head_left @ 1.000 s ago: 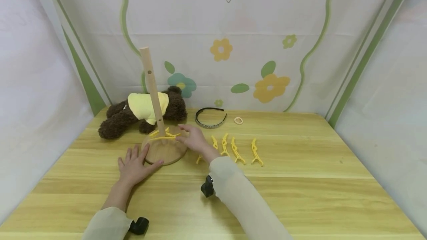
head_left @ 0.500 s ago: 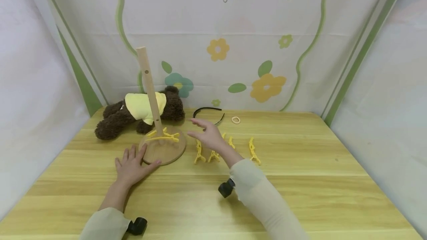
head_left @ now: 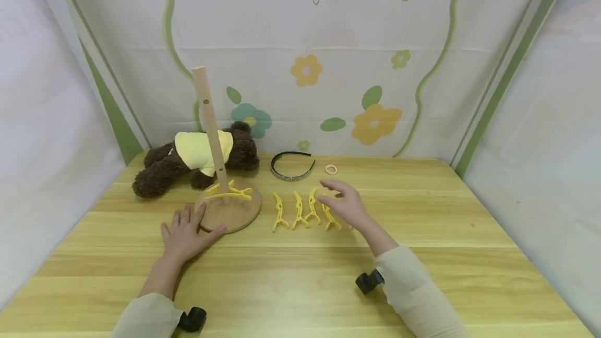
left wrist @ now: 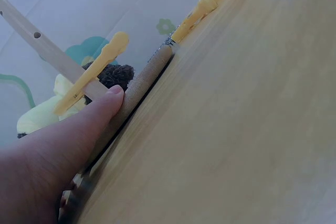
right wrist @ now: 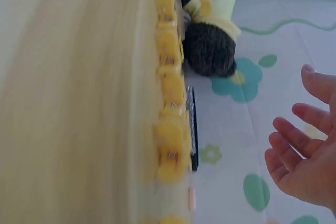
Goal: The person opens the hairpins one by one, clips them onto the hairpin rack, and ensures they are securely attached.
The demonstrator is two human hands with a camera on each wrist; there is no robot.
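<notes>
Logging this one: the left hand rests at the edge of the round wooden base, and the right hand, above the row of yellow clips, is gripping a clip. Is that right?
Not quite: the right hand holds nothing, as the right wrist view shows. It is above the row of yellow clips, and the left hand rests at the edge of the round wooden base.

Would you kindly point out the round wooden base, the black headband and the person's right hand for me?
Round wooden base (head_left: 228, 218): head view, bare front part of its top.
Black headband (head_left: 287, 177): head view, glittery front of its curve.
Right hand (head_left: 348, 204): head view, back of the hand.
</notes>
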